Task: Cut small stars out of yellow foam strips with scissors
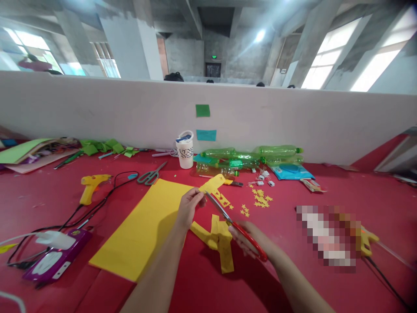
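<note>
My left hand (189, 208) pinches a small piece of yellow paper (213, 183) above the red table. My right hand (247, 239) grips red-handled scissors (233, 221), whose blades point up-left toward that piece. A large yellow sheet (143, 226) lies flat under my left forearm. Yellow paper strips (221, 243) lie crossed below the scissors. Small cut-out yellow stars (260, 199) are scattered to the right of my hands.
A yellow glue gun (91, 186) with a black cord, grey scissors (150, 176), a white cup (185, 150), green plastic bottles (250, 156), a purple device (55, 258) and green paper scraps (104, 147) lie around. A white partition wall (293, 121) backs the table.
</note>
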A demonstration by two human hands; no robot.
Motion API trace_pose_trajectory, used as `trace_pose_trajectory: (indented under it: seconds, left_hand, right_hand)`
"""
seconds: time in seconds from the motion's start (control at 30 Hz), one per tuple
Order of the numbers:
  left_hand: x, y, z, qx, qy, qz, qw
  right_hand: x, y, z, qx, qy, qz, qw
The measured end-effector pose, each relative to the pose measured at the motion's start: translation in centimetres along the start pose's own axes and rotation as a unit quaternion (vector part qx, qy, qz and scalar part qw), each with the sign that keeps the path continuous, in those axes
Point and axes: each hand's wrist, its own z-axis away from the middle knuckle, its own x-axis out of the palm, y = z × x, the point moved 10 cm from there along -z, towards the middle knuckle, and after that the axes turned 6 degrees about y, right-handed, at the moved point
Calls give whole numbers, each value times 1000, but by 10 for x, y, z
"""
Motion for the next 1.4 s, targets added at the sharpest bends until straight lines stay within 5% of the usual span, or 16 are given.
trace_pose_trajectory:
  seconds: [0.47,1.4]
  left_hand:
    - [3,4,0,32,-17,-33,999]
    - [1,-2,-1,-12,-15,-34,999]
  right_hand:
    - [4,-3,5,-4,-37,10,999]
    - [0,-8,8,17,-31,23,999]
